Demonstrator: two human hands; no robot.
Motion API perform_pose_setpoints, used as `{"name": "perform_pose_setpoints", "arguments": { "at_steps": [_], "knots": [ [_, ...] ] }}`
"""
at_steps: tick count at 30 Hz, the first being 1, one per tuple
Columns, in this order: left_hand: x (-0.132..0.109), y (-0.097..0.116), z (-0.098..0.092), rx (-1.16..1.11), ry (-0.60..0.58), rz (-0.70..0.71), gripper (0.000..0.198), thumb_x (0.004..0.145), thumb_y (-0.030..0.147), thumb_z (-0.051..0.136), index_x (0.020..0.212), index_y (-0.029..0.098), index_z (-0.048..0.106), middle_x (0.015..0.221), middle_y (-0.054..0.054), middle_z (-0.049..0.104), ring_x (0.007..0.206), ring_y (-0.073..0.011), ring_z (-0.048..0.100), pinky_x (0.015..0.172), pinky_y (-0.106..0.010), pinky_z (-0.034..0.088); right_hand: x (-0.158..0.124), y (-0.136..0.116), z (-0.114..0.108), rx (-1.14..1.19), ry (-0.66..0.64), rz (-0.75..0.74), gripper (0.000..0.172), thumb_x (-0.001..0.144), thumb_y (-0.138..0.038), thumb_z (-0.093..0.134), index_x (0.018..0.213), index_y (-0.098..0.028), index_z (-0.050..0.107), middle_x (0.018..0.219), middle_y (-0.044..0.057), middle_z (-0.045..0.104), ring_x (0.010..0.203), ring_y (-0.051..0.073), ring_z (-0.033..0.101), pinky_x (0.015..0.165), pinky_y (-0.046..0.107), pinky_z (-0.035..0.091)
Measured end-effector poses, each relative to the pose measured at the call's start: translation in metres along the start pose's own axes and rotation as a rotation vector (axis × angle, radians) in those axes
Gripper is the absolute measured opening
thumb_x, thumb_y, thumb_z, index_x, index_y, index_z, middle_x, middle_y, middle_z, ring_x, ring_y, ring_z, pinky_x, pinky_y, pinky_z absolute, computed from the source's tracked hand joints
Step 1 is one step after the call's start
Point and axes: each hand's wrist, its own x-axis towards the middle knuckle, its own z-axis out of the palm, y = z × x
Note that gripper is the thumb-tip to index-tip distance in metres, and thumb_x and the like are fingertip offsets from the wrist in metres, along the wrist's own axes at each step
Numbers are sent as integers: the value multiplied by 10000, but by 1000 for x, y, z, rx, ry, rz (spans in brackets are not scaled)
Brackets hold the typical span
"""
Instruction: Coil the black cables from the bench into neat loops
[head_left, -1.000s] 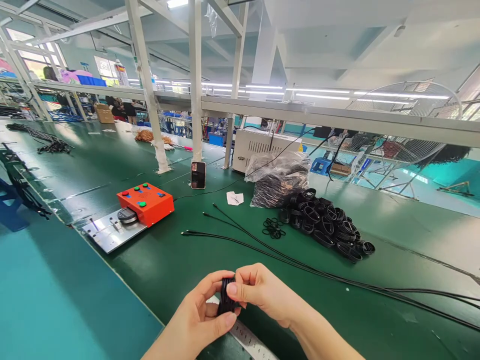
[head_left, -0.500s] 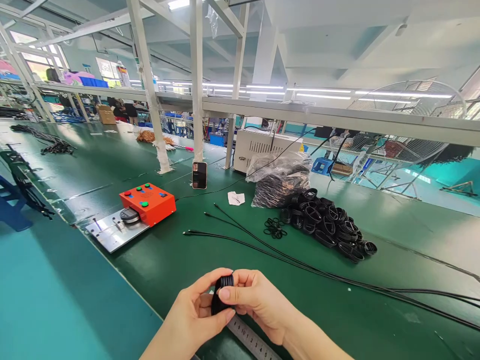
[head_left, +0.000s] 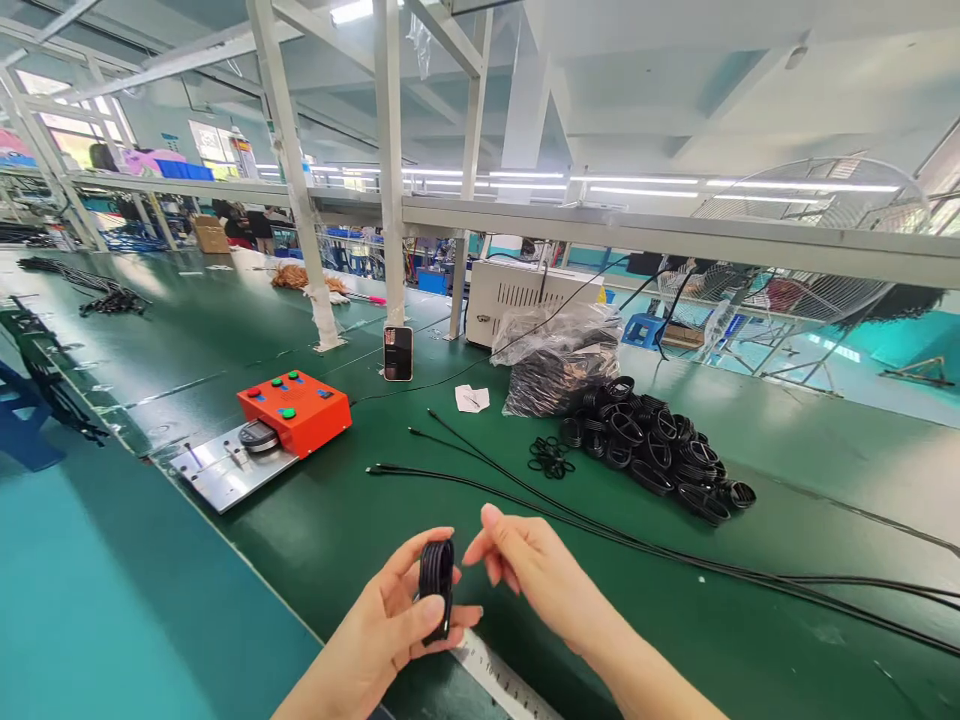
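At the far left I'm seeing a bundle of black cables lying on the green desk. Nearer, an orange control box is sitting on the desk. At the near middle, my left hand is holding a coiled black cable upright, its fingers closing narrowly around the loops. Farther off, a phone is standing before a white post. A steel ruler is lying near, below the hands. Just right of the coil, my right hand is hovering apart from it, fingers loosely curling, leaving a narrow gap. Beyond, small black rings are lying loose. Farther right, a pile of coiled cables is resting against a clear plastic bag, and long straight cables are stretching toward the right.
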Motion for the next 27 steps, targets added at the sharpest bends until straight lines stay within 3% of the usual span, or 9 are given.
{"name": "perform_pose_setpoints", "arguments": {
  "at_steps": [2,4,7,13,16,19,23,27],
  "knots": [
    [-1,1,-1,-81,-61,-24,560,797,311,735,1322,328,542,1115,-59,704,1045,-293,694,872,-383,554,-1,-8,-10,-33,3,-3,452,806,-627,613,843,-179,659,668,-20,559,578,106,400,560,260,293],
    [-2,0,-1,-127,-114,-33,503,815,329,712,1297,269,578,1126,-96,713,1050,-291,695,840,-351,568,-1,-10,-15,24,-131,54,423,771,-566,694,958,-188,649,787,-3,621,625,107,435,587,253,318],
    [-2,-1,-1,-139,-105,-62,407,864,404,632,1212,193,642,1091,-130,735,1002,-272,718,792,-309,583,0,-6,-13,211,-253,152,448,705,-551,761,898,-168,633,787,8,624,620,96,441,587,245,315],
    [-1,-1,4,157,40,-3,401,896,423,583,1249,231,585,1068,-90,738,1021,-252,691,902,-374,534,4,9,-2,458,-209,230,486,610,-515,840,666,-167,505,564,-61,487,506,57,337,531,233,251],
    [2,-8,6,278,95,115,635,786,385,733,1363,323,474,1187,-57,670,963,-220,681,872,-345,528,4,12,5,482,-103,217,534,603,-517,842,598,-185,424,487,-94,387,475,53,290,515,235,226],
    [5,-15,7,384,144,132,823,709,336,802,1421,393,395,1160,-20,646,733,-144,659,720,-280,529,4,11,7,413,-87,199,514,611,-532,827,597,-180,452,528,-68,467,478,56,309,514,241,231],
    [5,-13,8,401,180,116,704,720,319,789,1363,346,503,995,7,625,718,-139,627,680,-252,506,5,7,1,207,-90,166,452,591,-513,833,610,-168,542,604,-30,561,520,74,376,532,251,255],
    [0,-5,11,337,64,53,607,766,289,754,1328,340,534,1067,-4,559,850,-175,633,814,-310,509,5,6,-3,206,-135,133,466,567,-495,850,538,-162,525,521,-47,499,529,77,355,536,254,225]
  ]
}}
